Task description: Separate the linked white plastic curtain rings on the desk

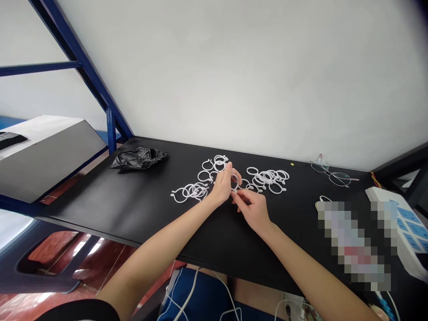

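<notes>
My left hand (223, 183) and my right hand (251, 206) meet over the middle of the black table, with a white ring (235, 182) held between them. The left fingers grip the ring's left side, and the right thumb and fingertips pinch its lower edge. Left of my hands lie several white open rings (190, 191), some with small ball ends. Beyond my left hand are more rings (220, 163). To the right is a heap of overlapping white rings (267, 177).
A crumpled black plastic bag (138, 158) lies at the table's back left. Eyeglasses (334, 176) rest at the back right. A white power strip (401, 223) and a pixelated object (354, 245) are at the right. The black table (117, 209) meets a white wall.
</notes>
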`<state>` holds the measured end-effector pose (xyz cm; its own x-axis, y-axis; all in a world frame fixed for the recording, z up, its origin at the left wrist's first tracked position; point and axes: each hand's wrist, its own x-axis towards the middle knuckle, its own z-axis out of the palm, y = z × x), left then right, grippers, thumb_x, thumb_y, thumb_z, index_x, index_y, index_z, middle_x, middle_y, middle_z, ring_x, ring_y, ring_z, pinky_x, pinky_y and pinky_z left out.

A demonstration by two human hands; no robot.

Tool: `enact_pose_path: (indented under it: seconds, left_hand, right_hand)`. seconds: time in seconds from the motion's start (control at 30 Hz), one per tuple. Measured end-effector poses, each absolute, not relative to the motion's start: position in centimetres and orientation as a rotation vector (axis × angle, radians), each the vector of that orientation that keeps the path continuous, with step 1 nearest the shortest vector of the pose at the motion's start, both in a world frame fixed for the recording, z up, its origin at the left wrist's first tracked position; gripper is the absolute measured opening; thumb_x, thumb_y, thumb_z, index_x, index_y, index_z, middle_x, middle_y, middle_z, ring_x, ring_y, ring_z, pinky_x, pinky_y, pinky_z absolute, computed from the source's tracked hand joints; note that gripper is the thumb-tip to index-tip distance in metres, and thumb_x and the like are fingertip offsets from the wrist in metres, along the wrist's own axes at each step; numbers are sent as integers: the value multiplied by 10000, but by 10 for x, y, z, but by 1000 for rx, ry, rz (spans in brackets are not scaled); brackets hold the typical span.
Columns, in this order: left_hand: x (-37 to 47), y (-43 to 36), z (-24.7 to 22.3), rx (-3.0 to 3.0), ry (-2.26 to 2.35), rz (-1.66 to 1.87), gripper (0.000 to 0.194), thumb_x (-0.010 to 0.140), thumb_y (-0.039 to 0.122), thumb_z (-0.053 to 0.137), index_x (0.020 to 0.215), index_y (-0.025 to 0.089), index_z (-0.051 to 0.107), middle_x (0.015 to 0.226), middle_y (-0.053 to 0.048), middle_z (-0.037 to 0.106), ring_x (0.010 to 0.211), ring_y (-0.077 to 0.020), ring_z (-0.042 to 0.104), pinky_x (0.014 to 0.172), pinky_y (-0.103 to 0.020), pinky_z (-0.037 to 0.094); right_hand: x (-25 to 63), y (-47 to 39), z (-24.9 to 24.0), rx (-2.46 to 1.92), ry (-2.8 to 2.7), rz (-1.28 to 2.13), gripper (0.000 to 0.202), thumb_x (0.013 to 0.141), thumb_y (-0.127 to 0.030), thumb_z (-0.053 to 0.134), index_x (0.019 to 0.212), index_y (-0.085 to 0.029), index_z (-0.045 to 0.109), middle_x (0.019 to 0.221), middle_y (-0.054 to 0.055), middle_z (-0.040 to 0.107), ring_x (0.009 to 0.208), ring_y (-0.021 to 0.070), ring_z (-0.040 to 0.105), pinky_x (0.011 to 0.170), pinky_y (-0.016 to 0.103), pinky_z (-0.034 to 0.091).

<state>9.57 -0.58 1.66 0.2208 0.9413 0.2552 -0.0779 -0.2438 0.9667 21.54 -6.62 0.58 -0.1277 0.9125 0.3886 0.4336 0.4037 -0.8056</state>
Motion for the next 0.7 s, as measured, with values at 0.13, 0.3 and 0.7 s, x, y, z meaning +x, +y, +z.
enact_pose_path:
  seconds: [0.13,0.3,0.7]
  left_hand:
    - [96,-5,14,1459,856,1241,687,964,538,153,555,164,558,614,-55,584,649,-155,551,727,-297,450]
    - [96,-4,13,1475,851,1234,678,965,518,155,546,165,555,613,-58,587,652,-155,554,729,-294,454]
    - [96,-8,16,1492,792,1224,639,956,505,203,516,171,523,567,-51,549,598,-148,520,701,-298,436]
  right_hand:
    - [215,-66,5,-1183,-1782,598,314,916,-344,559,644,-193,600,536,-15,595,442,116,544,518,250,428]
    - [216,-67,3,-1172,-1813,556,323,922,-333,551,631,-197,580,537,-15,584,468,118,543,536,249,428]
    - [216,-66,5,-1133,-1874,559,329,924,-284,532,606,-199,520,518,-15,543,492,127,516,541,268,401]
